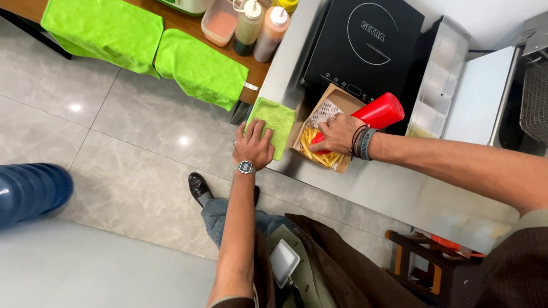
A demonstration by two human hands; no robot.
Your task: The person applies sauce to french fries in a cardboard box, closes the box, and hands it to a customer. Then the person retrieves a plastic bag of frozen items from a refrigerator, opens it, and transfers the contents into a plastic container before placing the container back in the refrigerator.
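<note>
2 bare hands are at work at the edge of a shiny metal counter (399, 194). They are apart from each other. The right hand (338, 132) is wrapped tight around a red squeeze bottle (374, 114). The bottle is tipped over, with its tip end hidden under the hand, pointing down at the fries. The wrist of this hand wears dark bands.

Right under that hand sits a brown paper tray (337, 102) lined with printed paper. Yellow fries (315, 149) lie in the near end of the tray.

The left hand (254, 144) lies flat, fingers spread, on a small green cloth (278, 118). The cloth sits at the counter edge, just beside the tray. This wrist wears a grey watch (246, 167).

Past the right hand is a black cooktop (365, 48) with a round ring drawn on it. Beside the cooktop is a long metal tub (439, 80). Further that way is a wire fry basket (535, 97).

Past the left hand is a wooden shelf (188, 25). 2 big green towels (108, 31) hang over it. On the shelf stand 2 sauce bottles (271, 33) and a clear box (220, 25).

Below the hands is a grey tiled floor (131, 148), with 1 black shoe (198, 187) on it. Far off past the left arm is a blue round thing (31, 191).
</note>
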